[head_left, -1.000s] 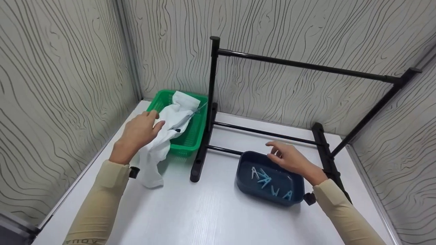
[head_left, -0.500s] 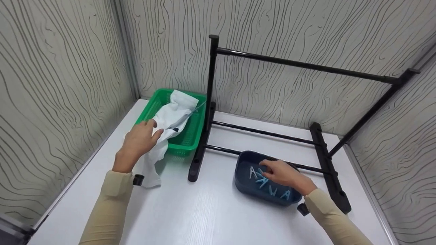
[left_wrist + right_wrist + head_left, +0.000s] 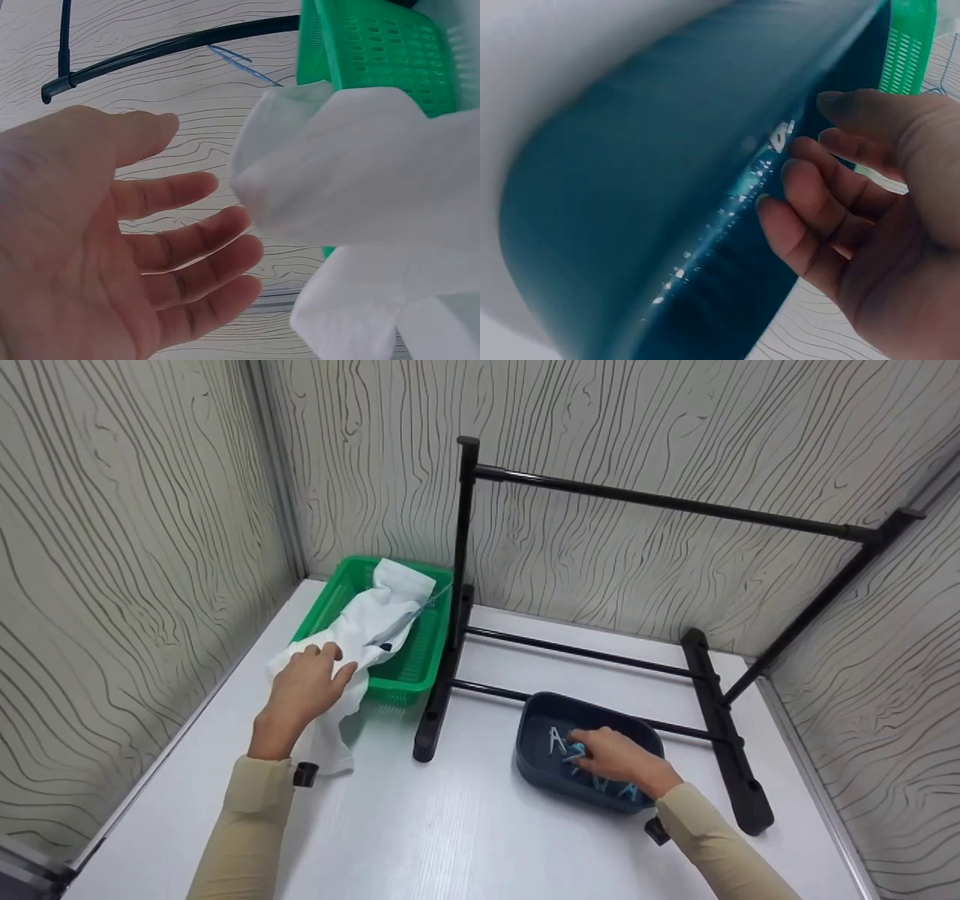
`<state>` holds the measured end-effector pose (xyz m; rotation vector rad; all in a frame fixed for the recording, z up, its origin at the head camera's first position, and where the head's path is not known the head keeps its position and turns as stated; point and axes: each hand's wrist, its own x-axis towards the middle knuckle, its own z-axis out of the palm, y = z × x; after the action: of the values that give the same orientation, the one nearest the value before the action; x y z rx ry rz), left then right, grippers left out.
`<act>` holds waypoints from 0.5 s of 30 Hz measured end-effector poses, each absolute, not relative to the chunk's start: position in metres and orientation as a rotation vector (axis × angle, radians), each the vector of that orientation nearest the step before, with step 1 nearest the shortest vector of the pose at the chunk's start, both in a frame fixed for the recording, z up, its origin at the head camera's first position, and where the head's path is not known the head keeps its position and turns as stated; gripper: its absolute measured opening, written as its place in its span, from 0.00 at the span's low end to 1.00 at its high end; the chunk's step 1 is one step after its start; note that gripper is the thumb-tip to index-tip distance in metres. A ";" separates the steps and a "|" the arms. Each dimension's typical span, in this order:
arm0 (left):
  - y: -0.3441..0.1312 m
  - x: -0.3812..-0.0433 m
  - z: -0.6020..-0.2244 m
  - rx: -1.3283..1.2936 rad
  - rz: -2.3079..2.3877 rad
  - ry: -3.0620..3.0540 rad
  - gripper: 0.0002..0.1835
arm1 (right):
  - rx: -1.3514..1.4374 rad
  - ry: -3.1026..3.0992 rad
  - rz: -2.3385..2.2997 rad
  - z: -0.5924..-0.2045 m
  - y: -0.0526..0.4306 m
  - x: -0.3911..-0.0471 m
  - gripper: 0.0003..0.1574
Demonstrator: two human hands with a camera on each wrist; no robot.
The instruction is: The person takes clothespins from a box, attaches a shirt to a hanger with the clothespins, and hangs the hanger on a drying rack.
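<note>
My left hand [image 3: 304,690] hovers over a crumpled white cloth [image 3: 375,619] with its fingers spread. The left wrist view has that hand [image 3: 142,232] apart from the folds of cloth [image 3: 360,165], nothing in the palm. The cloth drapes over the front of a green basket [image 3: 405,690] and down onto the table. My right hand [image 3: 619,757] reaches into a dark blue bin [image 3: 551,791], fingertips right at the blue clothespins [image 3: 576,751]. Seen from the right wrist, the fingers of this hand [image 3: 862,195] are bent loosely, with a gap before the thumb. A pale clothespin [image 3: 556,741] lies left of them.
A black rack [image 3: 667,500] stands behind the bin, its top bar high above the table [image 3: 420,825]. Its left foot [image 3: 429,727] runs beside the basket, its right foot [image 3: 731,750] beyond the bin. Patterned panels [image 3: 622,427] enclose the back and sides.
My right hand has lowered from above the bin's back rim to the clothespins inside. The left hand has drifted slightly toward me over the cloth.
</note>
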<state>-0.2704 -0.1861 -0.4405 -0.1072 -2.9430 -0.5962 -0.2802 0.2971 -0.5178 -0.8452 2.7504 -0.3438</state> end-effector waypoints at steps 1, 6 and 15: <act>-0.186 -0.270 -0.442 -0.103 -0.598 -2.947 0.24 | -0.834 2.749 -0.334 -0.520 0.297 -0.280 0.17; -0.186 -0.268 -0.449 -0.096 -0.603 -2.960 0.23 | -0.752 2.770 -0.252 -0.528 0.294 -0.281 0.21; -0.184 -0.269 -0.450 -0.094 -0.611 -2.971 0.21 | -0.697 2.791 -0.187 -0.532 0.292 -0.281 0.22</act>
<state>-0.2687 -0.1836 -0.4503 -0.0943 -2.9714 -0.6111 -0.2805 0.2922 -0.5323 -0.6966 2.7909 -0.1870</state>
